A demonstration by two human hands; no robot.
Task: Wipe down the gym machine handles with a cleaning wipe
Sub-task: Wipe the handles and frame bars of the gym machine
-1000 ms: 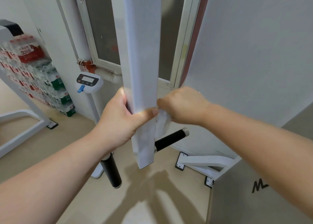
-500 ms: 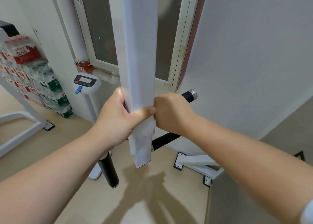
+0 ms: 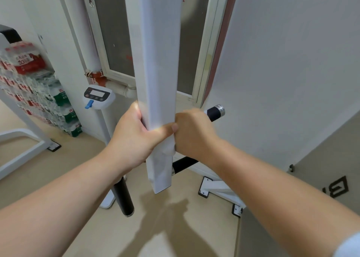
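A white square post (image 3: 158,62) of the gym machine hangs down the middle of the view. My left hand (image 3: 136,134) grips it from the left, thumb across its front. My right hand (image 3: 191,132) is closed around the black right handle (image 3: 214,111), with a crumpled white wipe (image 3: 168,146) poking out by the post. The handle's chrome end cap shows past my knuckles, and its inner part (image 3: 184,164) shows below my wrist. A second black handle (image 3: 123,197) points down to the left, under my left forearm.
A white scale with a display (image 3: 97,97) stands on a pole to the left. Stacked water bottle packs (image 3: 33,89) line the left wall. White machine feet (image 3: 220,191) lie on the beige floor to the right. A window (image 3: 120,33) and a white wall are behind.
My right hand with the wipe has closed around the right handle and moved a little toward its outer end. The view shifted slightly. My left hand stays on the post.
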